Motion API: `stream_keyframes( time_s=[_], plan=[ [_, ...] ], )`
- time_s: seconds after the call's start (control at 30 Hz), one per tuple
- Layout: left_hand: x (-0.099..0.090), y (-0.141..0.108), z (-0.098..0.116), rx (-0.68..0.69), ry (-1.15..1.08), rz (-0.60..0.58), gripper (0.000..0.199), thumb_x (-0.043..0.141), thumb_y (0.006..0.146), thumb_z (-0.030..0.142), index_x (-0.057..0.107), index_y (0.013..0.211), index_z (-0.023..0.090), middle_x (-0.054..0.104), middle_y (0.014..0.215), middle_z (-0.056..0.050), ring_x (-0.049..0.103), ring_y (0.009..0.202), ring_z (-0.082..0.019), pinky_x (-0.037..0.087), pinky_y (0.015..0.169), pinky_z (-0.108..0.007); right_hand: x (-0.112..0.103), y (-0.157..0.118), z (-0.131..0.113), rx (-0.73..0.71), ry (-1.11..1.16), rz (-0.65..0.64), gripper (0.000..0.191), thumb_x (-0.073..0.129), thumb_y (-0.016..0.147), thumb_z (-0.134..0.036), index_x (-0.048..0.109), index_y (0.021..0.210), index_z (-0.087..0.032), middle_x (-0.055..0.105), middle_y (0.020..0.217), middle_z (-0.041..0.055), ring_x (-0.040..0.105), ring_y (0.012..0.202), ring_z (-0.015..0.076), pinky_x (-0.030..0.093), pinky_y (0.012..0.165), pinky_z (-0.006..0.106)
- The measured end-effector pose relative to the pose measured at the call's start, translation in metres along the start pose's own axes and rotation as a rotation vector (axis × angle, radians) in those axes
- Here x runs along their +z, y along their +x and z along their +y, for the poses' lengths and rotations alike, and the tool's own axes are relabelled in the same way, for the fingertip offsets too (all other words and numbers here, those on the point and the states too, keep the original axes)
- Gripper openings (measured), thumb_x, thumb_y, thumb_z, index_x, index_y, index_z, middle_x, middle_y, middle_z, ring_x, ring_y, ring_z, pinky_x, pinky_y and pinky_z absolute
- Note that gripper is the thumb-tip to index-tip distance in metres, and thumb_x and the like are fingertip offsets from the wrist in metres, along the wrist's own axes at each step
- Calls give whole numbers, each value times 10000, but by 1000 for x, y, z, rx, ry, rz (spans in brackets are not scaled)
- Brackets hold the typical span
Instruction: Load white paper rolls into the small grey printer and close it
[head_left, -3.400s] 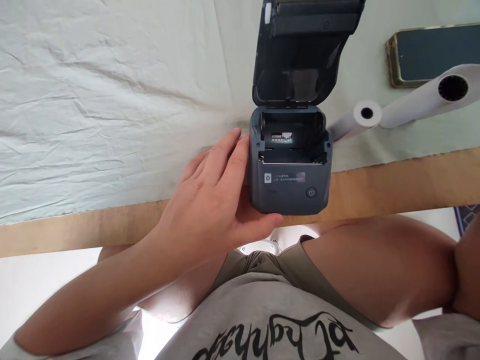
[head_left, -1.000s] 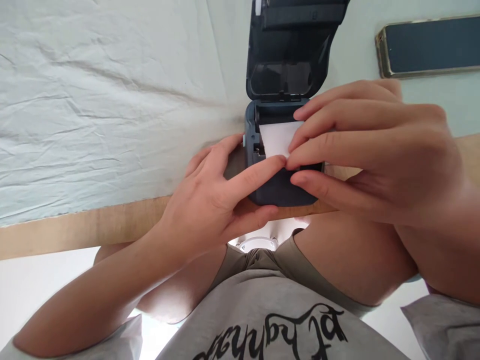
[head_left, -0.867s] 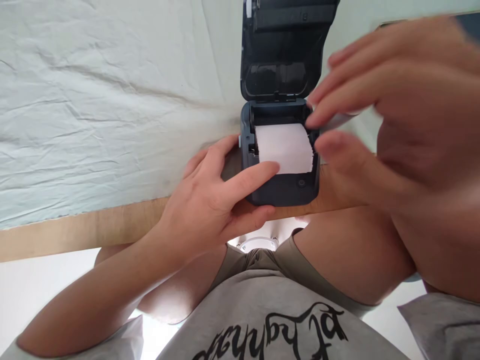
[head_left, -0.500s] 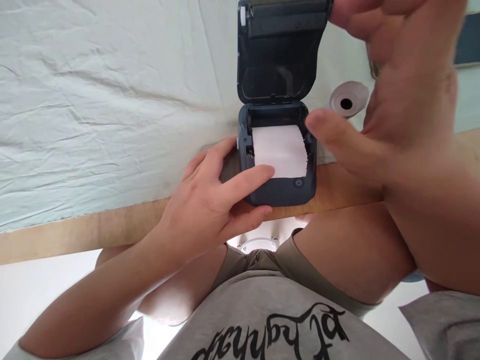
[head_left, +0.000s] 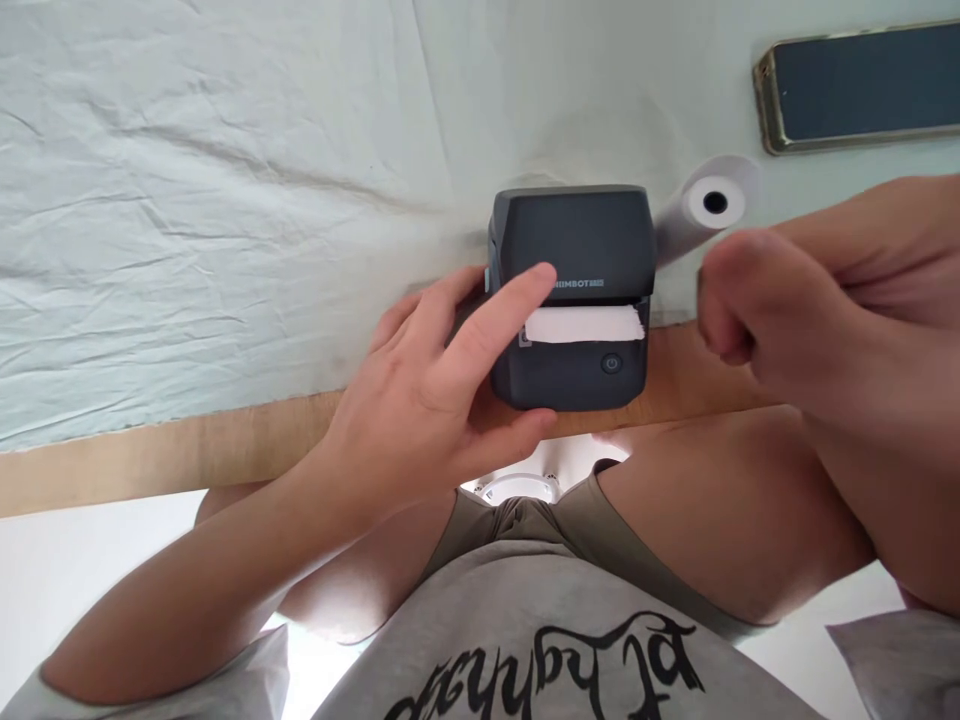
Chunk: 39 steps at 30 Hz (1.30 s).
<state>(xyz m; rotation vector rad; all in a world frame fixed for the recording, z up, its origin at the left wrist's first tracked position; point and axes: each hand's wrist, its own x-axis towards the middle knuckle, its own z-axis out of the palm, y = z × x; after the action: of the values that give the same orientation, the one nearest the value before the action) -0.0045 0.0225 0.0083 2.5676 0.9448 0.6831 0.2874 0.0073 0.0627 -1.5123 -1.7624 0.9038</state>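
A dark label printer (head_left: 571, 235), its lid down, sits at the table's near edge. A strip of white paper (head_left: 592, 324) with a ragged right end sticks out from under the lid, above the power button. My left hand (head_left: 427, 385) grips the printer from its left side, one finger lying on the lid and the thumb against the front. To the right of the printer, apart from it, my right hand (head_left: 795, 300) is curled closed and slightly blurred, with nothing seen in it. Between them, farther back, stands a white paper roll (head_left: 694, 215) with a black core.
A phone (head_left: 862, 85) in a case lies at the back right. Wrinkled pale cloth (head_left: 225, 220) covers the table, leaving a bare wooden edge (head_left: 277, 445) along the front. My legs are just below that edge.
The printer's lid has swung from raised to shut over the paper. My right hand has let go of the lid, come down to the right and curled up. My left hand stays on the printer.
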Motion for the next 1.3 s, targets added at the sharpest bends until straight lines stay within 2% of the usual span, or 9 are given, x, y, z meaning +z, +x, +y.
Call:
stream_keyframes(
  time_s=[0.07,0.2,0.3,0.4,0.63,0.77,0.97,1.13,1.3],
  plan=[
    [0,1,4,-46,27,-25,801,717,1048,492,427,1762,272,660,1611,-195,711,1460,-402,604,1254,-615,13,9,2,-11,82,-17,673,628,1122,-399,510,527,-110,341,452,-27,306,435,-53,134,424,114],
    [2,4,10,-85,90,-6,845,804,975,493,474,1722,275,670,1573,-200,741,1435,-425,637,1221,-634,23,24,9,113,65,-141,736,684,1098,-479,529,479,-114,472,457,-25,368,406,-36,131,381,114],
    [4,5,11,-81,125,29,810,823,979,472,485,1691,288,690,1546,-187,759,1416,-427,652,1201,-647,21,26,8,166,31,-172,756,685,1099,-494,521,467,-113,427,434,-31,303,382,-42,99,378,133],
    [4,5,9,-87,120,19,777,805,1009,535,491,1686,320,686,1571,-159,746,1443,-417,654,1207,-644,16,26,4,187,10,-211,750,676,1104,-497,534,473,-118,359,412,-41,224,355,-38,142,388,154],
    [-4,7,5,-125,47,-36,770,818,986,692,589,1645,365,664,1623,-135,731,1454,-457,638,1208,-703,7,29,7,162,-28,-336,763,684,1100,-487,499,453,-127,267,384,-22,225,353,-10,131,348,189],
    [-7,8,5,-141,54,-48,792,863,966,702,598,1635,371,649,1642,-138,718,1475,-470,613,1232,-716,6,31,16,207,-35,-397,851,642,1097,-672,531,453,-126,318,393,-6,265,328,-5,114,317,170],
    [1,8,4,-177,13,-63,842,797,966,714,515,1661,331,633,1677,-125,689,1505,-467,592,1249,-683,8,25,31,200,-46,-341,958,563,1005,-950,593,509,-131,494,479,16,421,364,34,242,355,196],
    [2,6,-1,-178,-4,-57,1061,810,966,774,297,1774,318,625,1738,-146,666,1581,-423,563,1338,-620,16,13,39,73,-12,-223,932,529,1066,-885,546,525,-126,455,469,9,360,397,2,170,383,194],
    [0,1,0,-228,41,-136,1125,723,962,941,361,1806,293,607,1772,-186,625,1629,-462,506,1391,-651,14,11,36,69,-71,-252,931,474,1069,-919,484,570,-133,438,479,1,349,382,10,185,360,225]
  ],
)
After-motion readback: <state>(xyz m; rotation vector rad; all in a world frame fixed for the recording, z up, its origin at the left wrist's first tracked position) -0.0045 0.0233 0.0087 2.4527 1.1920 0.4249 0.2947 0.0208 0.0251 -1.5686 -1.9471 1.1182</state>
